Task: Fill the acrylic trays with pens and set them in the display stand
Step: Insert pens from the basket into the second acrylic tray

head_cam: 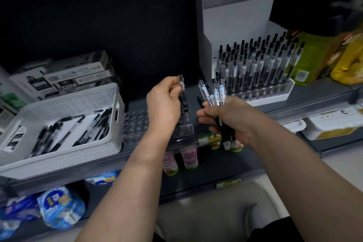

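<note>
The clear acrylic tray [135,124] is lying on the shelf [306,96] between the basket [82,102] and the display stand [235,25], and the left wrist is covering its middle, so only its holed left part and right end are showing. Whether any hole is already holding a pen is hard to make out. The room behind the shelf is sitting in darkness, and the goods at the right edge are blurring into green and yellow shapes.

The left hand [165,102] is reaching over the tray, its thumb and fingers pinching a single pen [181,84] upright by its upper part; the pen's lower end is disappearing behind the hand near the tray. The right hand [225,118] is hovering just beside it, apart from it, fingers curling around a bundle of pens [216,92] that is fanning out above the fist and poking out below it.

The white perforated basket is holding loose pens [78,129] lying flat in a jumble. The white stand is carrying rows of pens [255,65] standing upright, caps upward, in its front. Boxes [68,76] are stacking up behind the basket, and small bottles [188,159] and blue packets [60,206] are sitting on the lower shelves.
</note>
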